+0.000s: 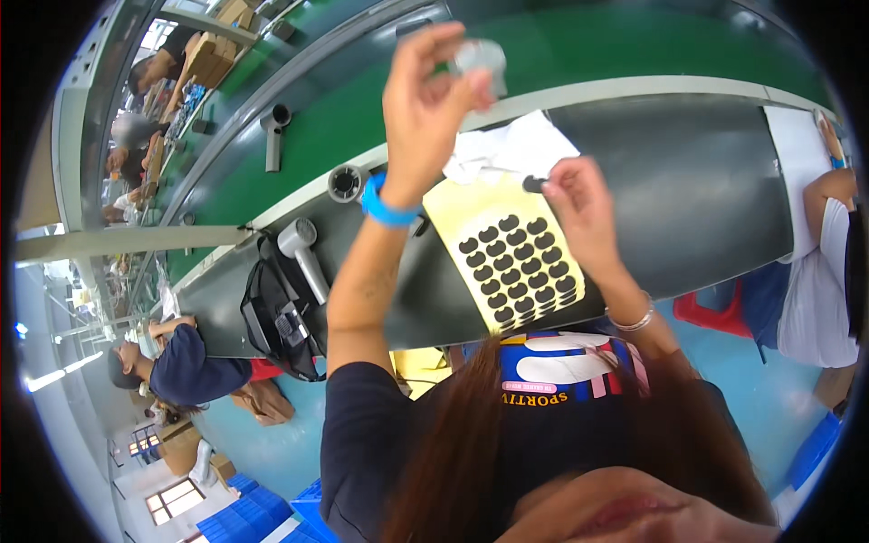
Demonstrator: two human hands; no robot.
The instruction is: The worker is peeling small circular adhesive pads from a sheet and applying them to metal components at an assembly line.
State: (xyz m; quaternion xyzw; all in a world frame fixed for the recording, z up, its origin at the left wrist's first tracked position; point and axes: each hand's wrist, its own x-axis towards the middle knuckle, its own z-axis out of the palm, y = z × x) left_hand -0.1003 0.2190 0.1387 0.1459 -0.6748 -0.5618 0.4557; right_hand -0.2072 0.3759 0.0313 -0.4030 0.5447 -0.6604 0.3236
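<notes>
Raised over the green belt, my left hand (425, 118) is closed around a small grey, rounded part (480, 63) that is blurred by motion. Between the fingertips of my right hand (584, 208) is a small black sticker (534, 184), held above the top right corner of a yellow backing sheet (450, 210). Rows of black, notched round stickers (510, 277) cover the lower part of that sheet. Crumpled white paper (516, 149) lies at the sheet's far edge, between my two hands.
A hair dryer (308, 258) rests against a black bag (262, 308) on the left. Another dryer's round head (346, 183) shows beside my left wrist, and a third dryer (273, 140) lies on the green belt (335, 118). Co-workers (195, 366) sit at both sides.
</notes>
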